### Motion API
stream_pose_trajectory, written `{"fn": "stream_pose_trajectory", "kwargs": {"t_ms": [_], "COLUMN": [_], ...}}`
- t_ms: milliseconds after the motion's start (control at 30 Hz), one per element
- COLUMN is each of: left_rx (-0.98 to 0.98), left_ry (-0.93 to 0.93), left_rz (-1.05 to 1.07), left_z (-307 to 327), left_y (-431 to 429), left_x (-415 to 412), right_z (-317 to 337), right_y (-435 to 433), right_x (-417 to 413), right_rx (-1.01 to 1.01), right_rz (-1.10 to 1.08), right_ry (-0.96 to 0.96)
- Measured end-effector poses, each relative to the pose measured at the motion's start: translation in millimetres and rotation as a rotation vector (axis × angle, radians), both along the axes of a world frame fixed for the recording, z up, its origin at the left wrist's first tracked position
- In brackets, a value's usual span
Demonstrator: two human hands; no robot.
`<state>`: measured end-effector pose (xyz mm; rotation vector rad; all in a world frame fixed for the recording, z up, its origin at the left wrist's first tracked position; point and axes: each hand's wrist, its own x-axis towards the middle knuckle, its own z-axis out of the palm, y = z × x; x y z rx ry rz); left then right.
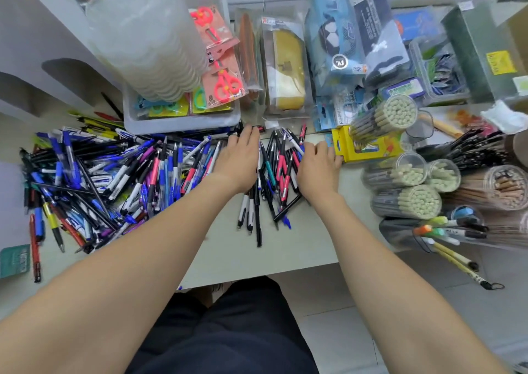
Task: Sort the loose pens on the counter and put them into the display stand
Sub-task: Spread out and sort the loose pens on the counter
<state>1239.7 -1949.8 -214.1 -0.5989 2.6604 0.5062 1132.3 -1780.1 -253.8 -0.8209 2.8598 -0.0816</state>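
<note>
A round silver sticker (340, 61) on the clear-wrapped light-blue football pencil case (328, 39) bears two bold dark letters, seen turned about, that read as "VS". The yellow label (500, 62) on the dark green box (468, 53), the white lettering on the blue-and-white packet (340, 115) and the print on the teal card (14, 260) at the left edge of the pale counter (285, 256) are too blurred to read.

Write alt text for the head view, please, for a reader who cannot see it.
A person's left hand and right hand rest palms down on a small bunch of plastic pens on a pale counter. A larger heap of blue, black and pink pens sprawls to the left.
</note>
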Motion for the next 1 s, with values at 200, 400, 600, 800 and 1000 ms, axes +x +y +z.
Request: {"fn": "stream_pose_trajectory", "kwargs": {"t_ms": [200,400,600,800,1000], "left_rx": [0.028,-0.063,-0.189,-0.131,-0.127], "left_ry": [-0.073,-0.026,-0.044,0.028,0.214], "left_rz": [0.034,-0.03,-0.089,-0.096,0.031], "left_z": [-4.2,-7.1,-8.5,-7.5,-9.4], "left_y": [-6.5,8.2,7.8,10.7,34.7], "left_x": [-14.1,8.8,14.6,17.3,57.8], "right_z": [7.9,12.3,13.7,25.9,28.9], "right_y": [-0.8,-31.4,-26.1,10.5,26.0], "right_x": [0.1,-22.1,-26.6,3.2,50.2], "right_rx": [-0.335,-0.284,-0.214,-0.163,-0.067], "right_rz": [-0.233,-0.238,-0.284,-0.297,-0.369], "right_ry": [-0.291,-0.192,-0.212,-0.329,-0.402]}}
